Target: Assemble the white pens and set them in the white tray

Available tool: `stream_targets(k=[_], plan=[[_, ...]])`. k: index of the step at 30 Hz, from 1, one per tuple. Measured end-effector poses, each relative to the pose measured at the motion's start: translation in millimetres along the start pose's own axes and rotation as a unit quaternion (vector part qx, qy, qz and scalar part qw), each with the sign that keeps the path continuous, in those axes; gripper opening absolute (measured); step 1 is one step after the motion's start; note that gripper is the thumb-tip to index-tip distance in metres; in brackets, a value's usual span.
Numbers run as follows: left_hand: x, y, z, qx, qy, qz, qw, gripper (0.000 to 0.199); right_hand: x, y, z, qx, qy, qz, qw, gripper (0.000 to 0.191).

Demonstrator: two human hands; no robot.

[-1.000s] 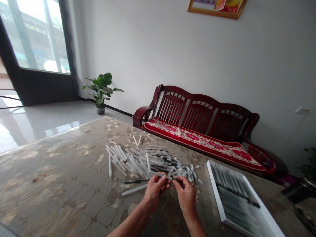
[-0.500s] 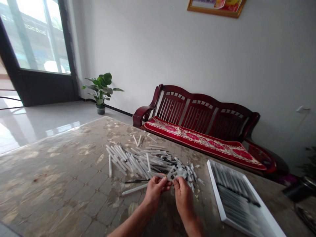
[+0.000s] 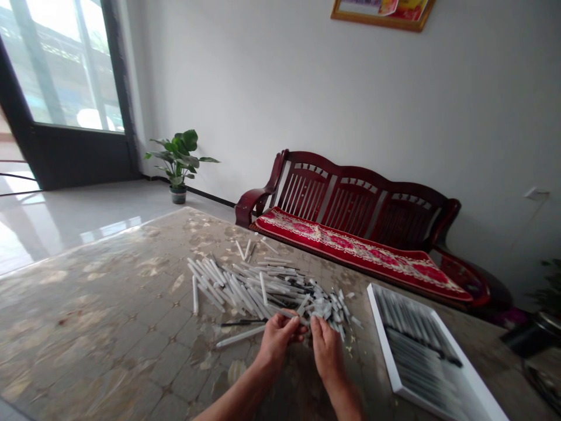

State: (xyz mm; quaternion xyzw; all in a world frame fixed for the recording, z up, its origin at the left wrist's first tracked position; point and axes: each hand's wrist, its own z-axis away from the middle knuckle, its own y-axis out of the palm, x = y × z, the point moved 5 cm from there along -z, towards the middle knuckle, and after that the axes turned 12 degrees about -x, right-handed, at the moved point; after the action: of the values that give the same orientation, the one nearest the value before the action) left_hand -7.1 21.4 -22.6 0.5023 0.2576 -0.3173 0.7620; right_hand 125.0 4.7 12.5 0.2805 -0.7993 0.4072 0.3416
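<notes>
A loose pile of white pen barrels [image 3: 249,286] lies on the patterned glass tabletop [image 3: 109,310], some with black parts at the end nearest the hands. My left hand [image 3: 278,342] is at the pile's front edge, its fingers closed on a thin white barrel [image 3: 291,316]. Beside it, my right hand [image 3: 326,351] pinches down at the pile, and its fingertips hide whatever they may hold. A long white barrel [image 3: 240,336] and a thin black rod [image 3: 241,322] lie left of my left hand.
To the right of the hands stands a white-rimmed tray [image 3: 385,333] filled with rows of dark-and-white pens. Beyond the table are a red-cushioned wooden bench [image 3: 359,187] and a potted plant [image 3: 177,164]. A glass door is at the far left.
My right hand has dropped lower toward the pile, with its fingers turned down. The left hand has barely moved, and the pile looks the same.
</notes>
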Motion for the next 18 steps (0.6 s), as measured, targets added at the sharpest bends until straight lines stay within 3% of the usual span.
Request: stream_targets(k=[6, 12, 18], plan=[[-1.0, -1.3, -1.5, -0.006, 0.008, 0.002, 1.0, 0.052, 2.7, 3.1, 2.7, 0.03, 0.005, -0.035, 0.999, 0.038], [-1.1, 0.9, 1.1, 0.012, 0.011, -0.007, 1.0, 0.052, -2.1, 4.0, 2.9, 0.04, 0.046, -0.031, 0.998, 0.052], [0.3, 2.4, 1.1, 0.017, 0.015, -0.023, 0.999, 0.052, -4.5, 1.6, 1.5, 0.007, 0.018, -0.035, 0.999, 0.047]])
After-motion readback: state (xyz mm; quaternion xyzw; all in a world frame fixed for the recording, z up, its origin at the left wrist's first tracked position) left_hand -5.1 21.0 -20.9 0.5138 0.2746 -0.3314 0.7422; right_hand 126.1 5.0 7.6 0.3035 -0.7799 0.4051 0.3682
